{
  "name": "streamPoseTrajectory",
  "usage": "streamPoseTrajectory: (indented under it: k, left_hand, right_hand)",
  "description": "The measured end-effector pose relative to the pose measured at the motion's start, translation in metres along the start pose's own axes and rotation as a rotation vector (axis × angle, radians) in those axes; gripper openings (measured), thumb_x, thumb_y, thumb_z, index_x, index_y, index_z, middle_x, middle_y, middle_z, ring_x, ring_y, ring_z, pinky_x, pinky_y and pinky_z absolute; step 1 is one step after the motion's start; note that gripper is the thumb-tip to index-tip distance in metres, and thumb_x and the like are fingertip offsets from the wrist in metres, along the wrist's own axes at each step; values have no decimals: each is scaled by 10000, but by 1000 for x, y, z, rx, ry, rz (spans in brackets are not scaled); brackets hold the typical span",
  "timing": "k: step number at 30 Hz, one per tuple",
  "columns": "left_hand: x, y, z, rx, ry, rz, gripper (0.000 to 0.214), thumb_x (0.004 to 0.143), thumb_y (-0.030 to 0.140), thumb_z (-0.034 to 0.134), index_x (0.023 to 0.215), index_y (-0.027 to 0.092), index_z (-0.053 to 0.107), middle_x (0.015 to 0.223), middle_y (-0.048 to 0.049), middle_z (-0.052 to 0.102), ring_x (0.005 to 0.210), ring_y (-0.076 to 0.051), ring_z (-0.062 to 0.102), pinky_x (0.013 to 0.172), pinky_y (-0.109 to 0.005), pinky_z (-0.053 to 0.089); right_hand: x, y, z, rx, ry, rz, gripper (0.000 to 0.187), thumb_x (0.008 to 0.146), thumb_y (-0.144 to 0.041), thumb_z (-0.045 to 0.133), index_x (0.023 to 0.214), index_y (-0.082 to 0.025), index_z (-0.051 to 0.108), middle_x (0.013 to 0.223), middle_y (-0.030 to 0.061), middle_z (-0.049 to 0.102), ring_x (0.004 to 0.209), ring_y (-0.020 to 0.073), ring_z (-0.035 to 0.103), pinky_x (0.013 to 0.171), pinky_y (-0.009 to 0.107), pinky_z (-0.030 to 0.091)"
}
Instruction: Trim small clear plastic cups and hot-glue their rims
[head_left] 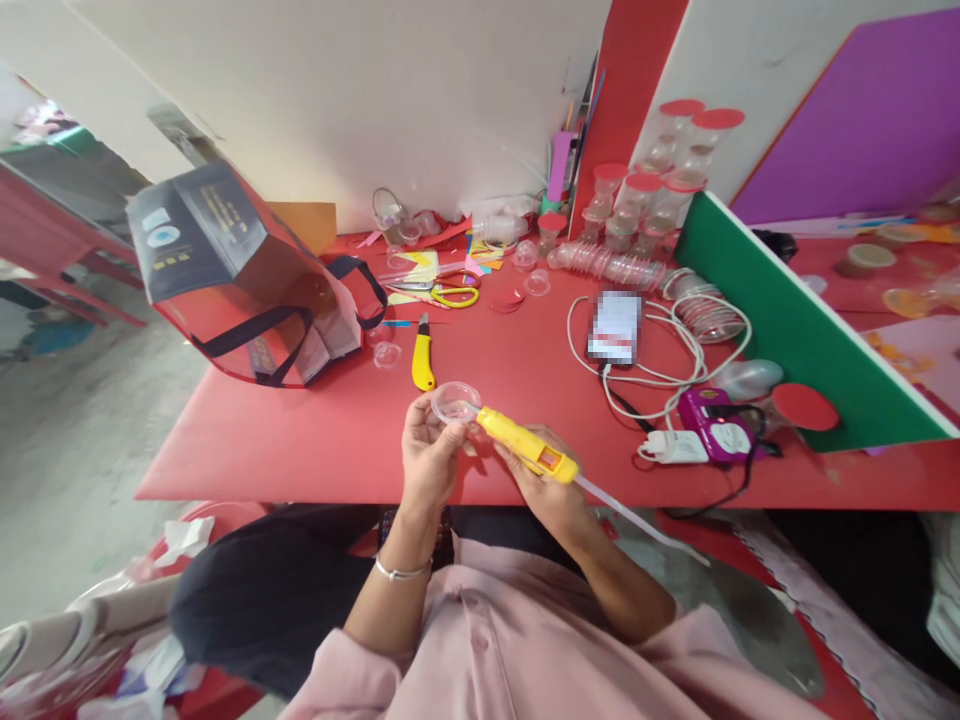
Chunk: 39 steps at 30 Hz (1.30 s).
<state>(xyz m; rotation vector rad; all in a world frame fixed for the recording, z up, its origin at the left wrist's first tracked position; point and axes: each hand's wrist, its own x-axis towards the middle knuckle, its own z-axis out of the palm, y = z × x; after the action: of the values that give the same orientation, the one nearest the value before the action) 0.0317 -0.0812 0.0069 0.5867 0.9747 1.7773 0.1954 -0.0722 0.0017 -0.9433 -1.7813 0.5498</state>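
My left hand (433,450) grips a small clear plastic cup (455,402) by its side, just above the table's front edge. In my right hand (546,478) is a yellow soldering iron (527,443), its tip end at the cup's rim; whether the tip touches the plastic I cannot tell. A pale cord trails from its back end to the lower right. Beyond the cup lies a yellow utility knife (424,355), blade pointing away. Further back rest yellow-handled scissors (454,295) on paper scraps.
A shopping bag (247,290) lies tipped at the left. Stacked clear cups (611,266), a phone (615,327) with white cables and a purple box (716,428) are at the right. A green divider (810,340) borders them. Red-lidded containers (645,200) stand behind.
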Motion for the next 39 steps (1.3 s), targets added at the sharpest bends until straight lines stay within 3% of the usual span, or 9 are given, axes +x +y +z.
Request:
streamPoseTrajectory:
  k: [7, 12, 16, 21, 26, 30, 35, 39]
  left_hand:
    - [2, 2, 1, 37, 7, 1, 513, 661, 296, 959, 1049, 198, 639, 900, -24, 736, 631, -141, 731, 436, -169, 554]
    - [2, 3, 0, 53, 25, 28, 509, 652, 266, 962, 1046, 201, 646, 906, -7, 734, 568, -99, 689, 442, -169, 563]
    - [1, 3, -1, 80, 24, 42, 516, 662, 260, 954, 1077, 198, 652, 891, -22, 740, 646, -149, 733, 455, -191, 580]
    - [1, 1, -3, 84, 37, 57, 486, 666, 256, 951, 1050, 198, 658, 942, -29, 747, 600, -111, 694, 465, -194, 583]
    - [1, 1, -1, 83, 30, 38, 478, 675, 290, 948, 1034, 195, 647, 877, -24, 739, 622, -140, 715, 446, -191, 566]
    - [1, -1, -1, 46, 44, 35, 466, 660, 295, 957, 991, 195, 644, 926, -22, 750, 535, -91, 660, 439, -185, 561]
    - [-1, 2, -4, 13, -11, -48, 460, 703, 348, 935, 1042, 176, 676, 917, -65, 758, 689, -166, 748, 428, -169, 548]
    - [-2, 5, -4, 4, -63, -126, 455, 748, 363, 902, 1114, 159, 725, 1040, -116, 772, 809, -198, 772, 449, -165, 566]
  right_hand:
    - [1, 0, -2, -31, 14, -33, 25, 958, -215, 700, 956, -213, 675, 863, 73, 731, 803, 199, 716, 756, 317, 612]
    - [0, 1, -1, -1, -44, -46, 29, 963, -205, 689, 988, -213, 676, 893, 60, 736, 821, 189, 718, 763, 304, 606]
    - [-1, 4, 0, -32, 14, -18, 44, 950, -238, 715, 970, -215, 684, 882, 51, 728, 807, 186, 717, 749, 304, 606]
    - [-5, 3, 1, -5, -68, -9, 29, 970, -252, 685, 985, -228, 682, 885, 46, 736, 807, 186, 728, 735, 297, 616]
    - [-8, 3, 6, -20, 16, 8, 35, 963, -241, 695, 980, -214, 679, 898, 56, 732, 818, 187, 724, 757, 311, 618]
    - [-8, 1, 9, 37, -16, -47, 61, 971, -192, 670, 1021, -226, 671, 929, 58, 742, 867, 191, 723, 788, 323, 617]
    - [-6, 10, 5, -45, 54, -14, 55, 953, -222, 708, 962, -214, 655, 877, 57, 719, 805, 196, 713, 750, 318, 604]
    - [-5, 12, 2, -56, 49, -4, 76, 939, -216, 729, 978, -210, 663, 881, 54, 714, 797, 190, 709, 751, 307, 595]
